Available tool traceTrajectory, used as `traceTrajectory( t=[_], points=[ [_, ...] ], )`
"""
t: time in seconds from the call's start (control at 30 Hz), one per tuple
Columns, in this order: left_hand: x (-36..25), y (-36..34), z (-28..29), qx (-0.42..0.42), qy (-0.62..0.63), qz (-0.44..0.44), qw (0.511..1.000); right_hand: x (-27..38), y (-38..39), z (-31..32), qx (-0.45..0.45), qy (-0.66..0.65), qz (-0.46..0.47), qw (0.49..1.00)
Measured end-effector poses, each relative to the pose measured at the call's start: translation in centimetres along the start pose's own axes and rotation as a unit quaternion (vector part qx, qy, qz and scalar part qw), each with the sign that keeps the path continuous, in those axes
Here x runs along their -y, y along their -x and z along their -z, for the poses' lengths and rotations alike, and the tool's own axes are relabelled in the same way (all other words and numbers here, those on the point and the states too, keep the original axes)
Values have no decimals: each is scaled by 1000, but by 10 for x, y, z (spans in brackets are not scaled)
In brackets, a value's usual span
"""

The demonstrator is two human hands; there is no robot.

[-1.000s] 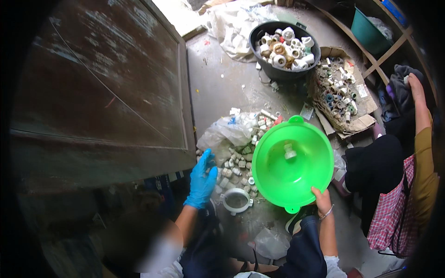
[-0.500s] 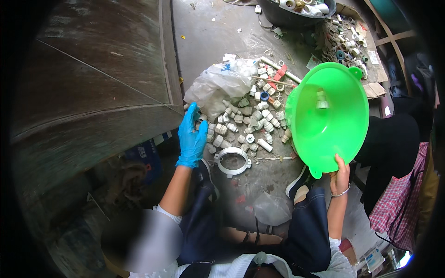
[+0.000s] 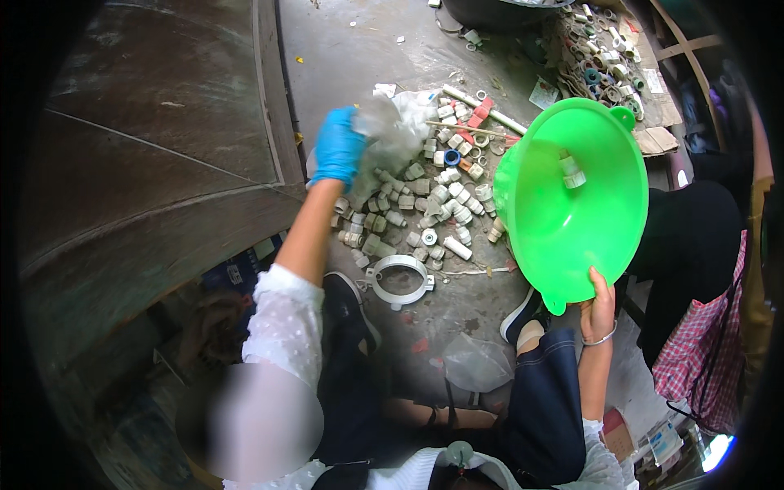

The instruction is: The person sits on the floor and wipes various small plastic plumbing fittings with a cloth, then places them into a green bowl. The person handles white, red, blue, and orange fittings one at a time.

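My left hand (image 3: 338,151), in a blue glove, is closed on a translucent plastic bag (image 3: 388,135), which is smeared by motion; the fingertips are partly hidden. Below and right of the bag lies a loose pile of white and grey pipe fittings (image 3: 441,192), among them one with a blue ring (image 3: 452,158). My bare right hand (image 3: 599,314) grips the lower rim of a green plastic basin (image 3: 563,245), tilted so that its inside shows. One white fitting (image 3: 572,171) rests inside the basin.
A white ring clamp (image 3: 398,282) lies before the pile, and a white pipe (image 3: 482,109) behind it. Flattened cardboard (image 3: 657,140) with more fittings is at the far right, near a dark tub (image 3: 506,15). A wooden panel (image 3: 163,163) stands at left. Another plastic bag (image 3: 478,363) lies between my feet.
My left hand has moved away from me, from the near left edge of the pile to the bag, and closed on it. The fitting inside the basin has tilted slightly.
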State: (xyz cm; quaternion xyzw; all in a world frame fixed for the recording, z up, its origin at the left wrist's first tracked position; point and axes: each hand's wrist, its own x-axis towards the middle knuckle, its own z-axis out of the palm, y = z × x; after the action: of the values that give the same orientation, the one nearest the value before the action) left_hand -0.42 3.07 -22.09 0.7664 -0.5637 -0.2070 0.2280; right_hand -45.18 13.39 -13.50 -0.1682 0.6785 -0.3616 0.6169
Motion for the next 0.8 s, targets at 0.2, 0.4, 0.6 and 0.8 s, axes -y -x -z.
traceTrajectory(
  t=[0.2, 0.4, 0.6, 0.8],
  points=[
    [0, 56, 24, -80, 188, -17, 979, 4, 5, -3, -13, 4, 14, 1000],
    [-1, 83, 22, -9, 154, -78, 985, 18, 4, -55, 63, 69, 102, 990],
    [-1, 96, 2, 33, 226, -151, 962, 42, -42, -170, 207, 134, 170, 954],
    [-29, 111, -25, 102, 206, -214, 949, 60, -83, -331, 306, 213, 63, 926]
  ],
)
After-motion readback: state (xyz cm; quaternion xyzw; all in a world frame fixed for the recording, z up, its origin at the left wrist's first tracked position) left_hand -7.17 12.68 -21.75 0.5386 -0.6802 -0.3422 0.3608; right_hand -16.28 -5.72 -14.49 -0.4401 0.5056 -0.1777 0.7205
